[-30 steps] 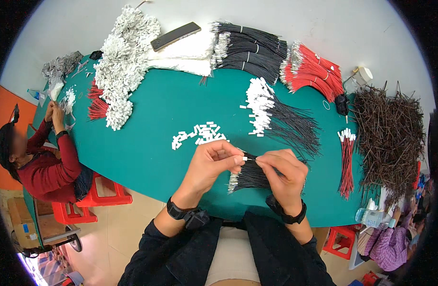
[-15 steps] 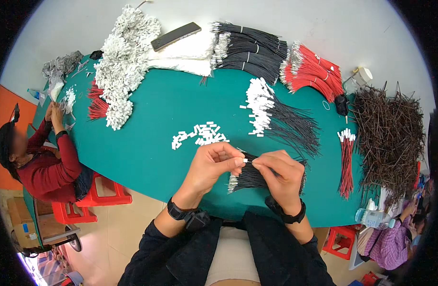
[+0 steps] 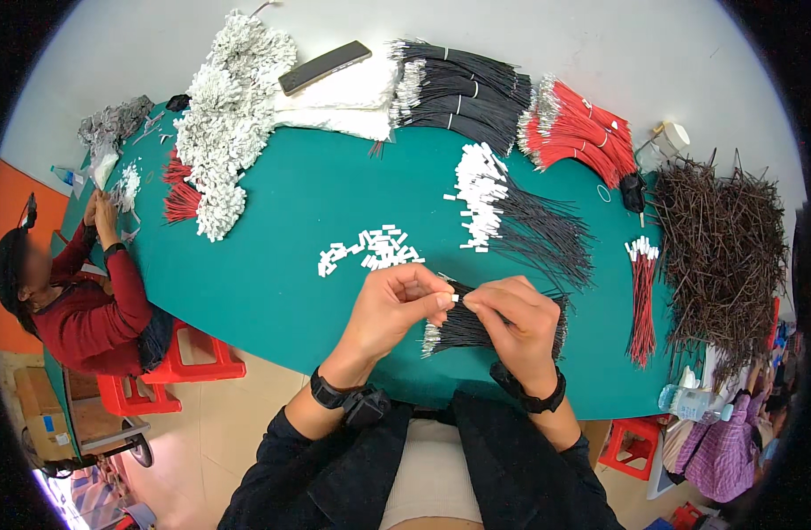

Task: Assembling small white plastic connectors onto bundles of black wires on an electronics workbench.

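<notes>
Between the thumb and forefinger of my left hand [image 3: 395, 305] is a small white connector housing [image 3: 455, 299]. My right hand [image 3: 519, 322] pinches a thin black wire close against the housing's right side; the fingertips hide most of the wire's end. Under both hands lies a bundle of black wires [image 3: 463, 331] with bare metal ends toward the left. Loose white housings [image 3: 383, 247] are scattered just beyond my left hand. Farther off, black wires with white housings on their ends [image 3: 485, 199] form a fanned pile.
Tied black wire bundles [image 3: 467, 88] and red wire bundles [image 3: 587, 132] line the table's back. A white heap of connectors [image 3: 233, 115] stands left of them. Dark brown wires [image 3: 722, 265] pile up at right, near a plastic bottle [image 3: 693, 404]. A co-worker [image 3: 79, 300] sits at the left.
My right fingertips have shifted very slightly left, toward the white housing. My left hand stays almost where it was.
</notes>
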`<state>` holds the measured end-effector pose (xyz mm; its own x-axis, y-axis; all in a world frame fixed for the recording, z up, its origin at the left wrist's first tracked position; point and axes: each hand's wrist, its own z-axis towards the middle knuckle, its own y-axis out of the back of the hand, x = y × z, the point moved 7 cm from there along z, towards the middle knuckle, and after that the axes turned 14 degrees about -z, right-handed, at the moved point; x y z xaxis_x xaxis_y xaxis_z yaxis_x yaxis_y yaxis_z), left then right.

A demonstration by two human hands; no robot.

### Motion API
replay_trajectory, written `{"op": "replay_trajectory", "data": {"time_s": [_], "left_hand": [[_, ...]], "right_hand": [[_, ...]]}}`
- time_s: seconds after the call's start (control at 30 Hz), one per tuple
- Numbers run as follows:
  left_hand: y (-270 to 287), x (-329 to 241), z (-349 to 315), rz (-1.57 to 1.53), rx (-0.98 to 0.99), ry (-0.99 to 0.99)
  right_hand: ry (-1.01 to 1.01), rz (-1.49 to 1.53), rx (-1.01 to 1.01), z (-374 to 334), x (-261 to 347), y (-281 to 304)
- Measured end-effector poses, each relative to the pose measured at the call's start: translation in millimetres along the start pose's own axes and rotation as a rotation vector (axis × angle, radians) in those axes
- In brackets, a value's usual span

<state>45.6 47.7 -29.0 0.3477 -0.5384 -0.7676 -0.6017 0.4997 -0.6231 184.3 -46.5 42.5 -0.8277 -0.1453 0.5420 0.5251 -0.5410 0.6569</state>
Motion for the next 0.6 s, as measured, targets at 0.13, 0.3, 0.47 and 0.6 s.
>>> {"op": "replay_trajectory", "data": {"time_s": [0.13,0.3,0.47,0.6], "left_hand": [[0,-15,4,0.176,-0.075,-0.062],[35,-52,-2,0.91,-0.203,-0.333],[44,-35,-15,1.312,-0.217,-0.363],[59,-34,-21,1.408,-0.295,-0.407]], "right_hand": [[0.013,-0.026,0.05,10,-9,2],[0.091,-0.387,0.065,48,-53,3],[0.046,-0.274,0.4,6,-57,-24],[0.002,-0.236,0.501,-15,-37,-38]]}}
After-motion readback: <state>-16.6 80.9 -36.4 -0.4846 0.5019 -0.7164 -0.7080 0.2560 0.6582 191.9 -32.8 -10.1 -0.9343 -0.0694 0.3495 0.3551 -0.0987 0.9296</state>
